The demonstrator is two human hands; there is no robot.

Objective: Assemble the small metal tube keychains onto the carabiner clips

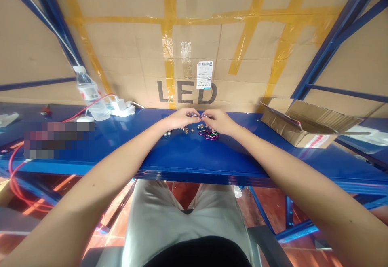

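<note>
Close together over the back of the blue table, both hands pinch small items. My left hand (184,118) is closed, with a bit of something shiny showing at its fingers, too small to make out. Thumb and fingers of my right hand (218,120) are closed on a small dark purplish item that looks like a carabiner (205,116). Just below the hands lie several coloured carabiners (211,136), pink and green among them. Small metal parts (185,130) lie in loose groups beside them, and more silvery pieces (166,134) rest under my left wrist.
An open cardboard box (303,127) stands at the right. To the left are a water bottle (92,95), a white power strip with plugs (119,107) and a red cable (15,170). A large taped carton (133,56) marked LED rises behind the blue table (188,155).
</note>
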